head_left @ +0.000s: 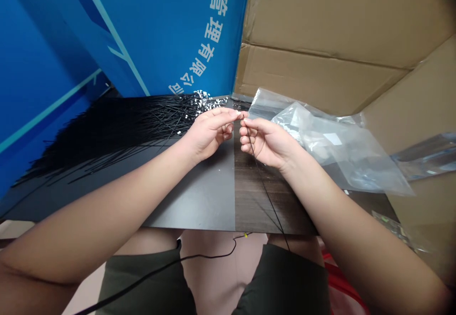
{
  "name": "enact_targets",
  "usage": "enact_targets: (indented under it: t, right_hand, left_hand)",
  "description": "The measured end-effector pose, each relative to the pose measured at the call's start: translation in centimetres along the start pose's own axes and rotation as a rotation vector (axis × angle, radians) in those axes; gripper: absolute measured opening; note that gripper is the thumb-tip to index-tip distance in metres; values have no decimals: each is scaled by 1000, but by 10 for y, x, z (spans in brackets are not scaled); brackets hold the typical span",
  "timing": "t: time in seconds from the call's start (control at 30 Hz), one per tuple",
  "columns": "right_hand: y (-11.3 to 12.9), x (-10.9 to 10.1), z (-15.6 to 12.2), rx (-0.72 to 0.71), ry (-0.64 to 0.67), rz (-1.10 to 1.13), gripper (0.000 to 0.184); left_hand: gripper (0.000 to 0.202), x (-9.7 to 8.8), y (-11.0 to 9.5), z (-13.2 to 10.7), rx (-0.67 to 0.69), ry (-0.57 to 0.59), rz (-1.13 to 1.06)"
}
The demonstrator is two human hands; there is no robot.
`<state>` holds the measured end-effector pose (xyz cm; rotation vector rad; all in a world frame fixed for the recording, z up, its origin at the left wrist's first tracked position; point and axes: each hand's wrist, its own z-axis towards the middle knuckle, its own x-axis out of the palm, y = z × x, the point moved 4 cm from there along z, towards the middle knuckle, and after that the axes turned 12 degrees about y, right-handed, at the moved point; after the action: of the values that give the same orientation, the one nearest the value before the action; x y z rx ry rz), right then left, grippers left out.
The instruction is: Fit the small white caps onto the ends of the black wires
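Note:
My left hand (210, 134) and my right hand (267, 141) meet above the table, fingertips almost touching. A thin black wire (265, 186) rises from beyond the table's front edge to my right fingers, which pinch it. My left thumb and forefinger press together at its upper end, which is too small to make out. To the left lies a large fanned bundle of thin black wires (117, 134), with small shiny metal terminals (201, 100) at their far ends, just beyond my left hand.
The table (192, 196) has grey and dark wood-grain surfaces. Transparent plastic bags (331, 144) lie to the right, against a cardboard box wall (320, 34). A blue printed board (160, 30) stands behind. A black cable with a yellow tag (213, 255) hangs below the table edge, over my lap.

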<state>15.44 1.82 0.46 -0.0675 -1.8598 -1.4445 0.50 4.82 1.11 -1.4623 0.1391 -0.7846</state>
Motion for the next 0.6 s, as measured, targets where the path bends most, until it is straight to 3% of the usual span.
enact_targets:
  t: [0.33, 0.6]
  right_hand:
    - [-4, 0, -1, 8, 10, -68, 11]
    - [6, 4, -7, -221, -262, -562, 24]
  left_hand:
    - [21, -1, -1, -1, 31, -53, 122]
    - [21, -4, -4, -2, 69, -136, 224]
